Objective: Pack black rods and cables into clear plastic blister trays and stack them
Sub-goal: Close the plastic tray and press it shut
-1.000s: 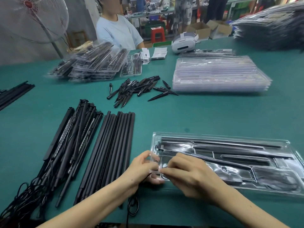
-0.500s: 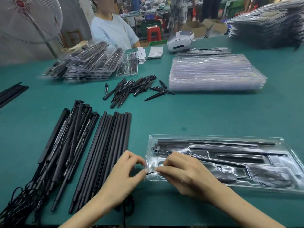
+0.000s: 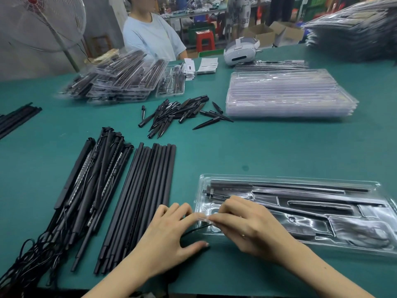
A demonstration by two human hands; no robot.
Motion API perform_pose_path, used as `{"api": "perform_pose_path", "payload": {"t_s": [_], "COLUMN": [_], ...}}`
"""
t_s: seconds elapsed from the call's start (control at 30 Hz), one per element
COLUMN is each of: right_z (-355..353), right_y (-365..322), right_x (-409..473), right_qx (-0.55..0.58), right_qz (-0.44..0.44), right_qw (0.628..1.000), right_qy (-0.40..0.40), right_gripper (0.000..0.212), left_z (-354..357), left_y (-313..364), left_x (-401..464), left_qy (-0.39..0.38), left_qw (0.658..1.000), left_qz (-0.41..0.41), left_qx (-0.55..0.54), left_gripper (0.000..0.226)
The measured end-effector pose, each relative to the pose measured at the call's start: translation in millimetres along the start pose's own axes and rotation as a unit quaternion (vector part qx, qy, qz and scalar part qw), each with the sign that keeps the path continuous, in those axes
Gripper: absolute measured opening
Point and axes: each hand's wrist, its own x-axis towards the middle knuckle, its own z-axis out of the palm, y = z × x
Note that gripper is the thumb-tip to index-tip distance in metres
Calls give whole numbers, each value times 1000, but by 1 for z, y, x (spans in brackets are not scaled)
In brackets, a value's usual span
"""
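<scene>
near the table's front edge, right of the loose black rods (image 3: 148, 196): clear blister tray (image 3: 322, 244), already loaded. left hand (image 3: 169, 235) and right hand (image 3: 247, 229) meeting at its left corner, fingertips curled and pinching the thin rim. probably light, springy, slick, easily creased; best lifted by both long edges. thin cable (image 3: 194, 230) poking out underneath, apt to snag.

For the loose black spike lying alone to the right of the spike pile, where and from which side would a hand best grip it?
Judging by its pose, take the lone spike at its thick blunt end, the upper right one, pinching across its width from above. It lies flat on the green table, tapering to a point at lower left, so the thick end offers more surface. That end lies close to neighbouring spikes, so come straight down.
</scene>
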Motion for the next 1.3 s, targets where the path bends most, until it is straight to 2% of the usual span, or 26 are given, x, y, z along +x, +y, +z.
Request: {"api": "perform_pose_path", "payload": {"t_s": [0.2, 0.33, 0.6, 0.7, 0.8, 0.87, 0.93, 1.07, 1.23, 1.3], "right_z": [2, 3, 4, 3, 0, -2, -4, -8, -10, -11], "right_y": [0, 0, 0, 0, -3, -4, -4, -4, -6, -6], "right_x": [-2, -3, -4, -4, -4, -5, -8, -14, -17, -18], "right_qx": [-13, -15, -23, -22, -22, -20, -28, -37, -42, -44], "right_qz": [6, 9, 6, 3, -13, -21, -27, -29, -41, -39], "right_qw": [1000, 1000, 1000, 1000, 1000, 999, 998, 998, 997, 997], "right_qy": [-7, -1, -11, -12, -18, -29, -43, -51, -51, -52], "right_gripper": [11, 14, 10, 10, 20, 27, 24, 19, 25, 25], "left_z": [1, 2, -2, -5, -10, -15, -19, -24, -29, -30], "left_y": [-2, -4, 2, -2, -13, -22, -27, -34, -41, -41], "left_x": [8, 12, 13, 4, -17, -30, -39, -47, -49, -50], "left_qy": [19, 16, -39, -88, -65, -46, -40, -67, -90, -68], "left_qw": [998, 997, 998, 994, 979, 983, 988, 994, 993, 991], "left_qz": [56, 73, 33, -24, -93, -87, -63, -45, -22, -38], "left_qx": [22, 19, 41, -54, -170, -154, -133, -79, -76, -107], "left_gripper": [33, 32, 35, 43, 48, 39, 34, 29, 22, 21]}}
